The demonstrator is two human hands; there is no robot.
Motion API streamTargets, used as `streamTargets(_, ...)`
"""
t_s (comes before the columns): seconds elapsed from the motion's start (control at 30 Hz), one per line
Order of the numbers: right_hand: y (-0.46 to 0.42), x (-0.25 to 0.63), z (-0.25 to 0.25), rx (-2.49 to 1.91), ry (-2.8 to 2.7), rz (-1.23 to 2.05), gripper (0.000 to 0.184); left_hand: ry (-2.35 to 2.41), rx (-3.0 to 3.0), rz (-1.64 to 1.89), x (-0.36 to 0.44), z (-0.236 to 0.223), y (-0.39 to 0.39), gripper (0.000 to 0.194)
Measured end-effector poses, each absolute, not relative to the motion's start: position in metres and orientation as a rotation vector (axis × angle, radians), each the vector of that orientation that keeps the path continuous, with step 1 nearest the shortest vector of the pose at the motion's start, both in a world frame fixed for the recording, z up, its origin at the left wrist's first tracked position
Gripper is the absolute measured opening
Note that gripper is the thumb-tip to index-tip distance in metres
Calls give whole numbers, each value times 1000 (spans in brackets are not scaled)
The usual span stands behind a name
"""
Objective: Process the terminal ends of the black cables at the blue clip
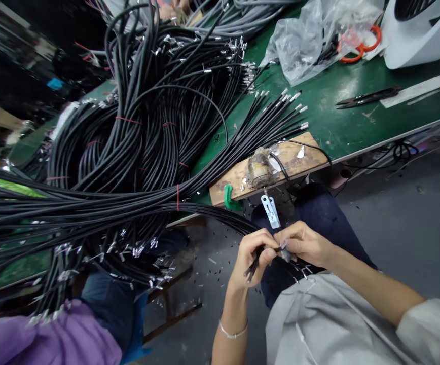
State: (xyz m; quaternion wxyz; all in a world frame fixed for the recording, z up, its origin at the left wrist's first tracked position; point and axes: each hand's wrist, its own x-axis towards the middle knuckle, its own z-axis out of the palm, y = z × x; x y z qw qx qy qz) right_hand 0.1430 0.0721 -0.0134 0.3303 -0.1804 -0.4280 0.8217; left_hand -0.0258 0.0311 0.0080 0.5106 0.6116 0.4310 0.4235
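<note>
My left hand [253, 255] is closed round a few black cables [227, 218] above my lap, with short dark ends poking out below its fingers. Pressed up against it, my right hand [303, 244] pinches a cable end where a small grey, foil-like piece [286, 253] shows between the fingertips. Several cable ends with silvery tips [304, 274] hang below my right hand. Just beyond the hands, a light blue clip [270, 210] sticks out from a motor-like part [260, 170] fixed on a wooden board [299, 147].
Large bundles of black cable [147, 147] with red ties cover the left of the green table [360, 121]. Pliers [368, 98], orange-handled scissors [360, 48], a plastic bag [299, 45] and a white housing [417, 40] lie at right. A person in purple [52, 337] sits at left.
</note>
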Motion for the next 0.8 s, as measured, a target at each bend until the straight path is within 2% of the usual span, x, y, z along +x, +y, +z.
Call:
streamTargets(0.07,76,141,-13,-601,-970,2309,38,1084,1472,1087,-21,4,32,26)
streamTargets(0.17,89,144,-8,-783,-1091,2280,30,1144,1469,1127,-14,1,31,22)
streamTargets(0.27,109,149,-1,-958,-1186,2113,30,1174,1435,1174,-11,1,28,18)
streamTargets(0.4,128,142,11,-1115,-1213,1775,41,1138,1328,1292,-10,1,22,12)
streamTargets(0.47,129,134,14,-1050,-1239,1798,45,1114,1262,1397,-9,1,21,11)
streamTargets(0.57,123,120,12,-858,-1042,2009,47,1118,1195,1487,-5,2,22,12)
streamTargets(0.8,115,107,-2,-621,-580,2210,45,1237,1202,1385,2,5,33,15)
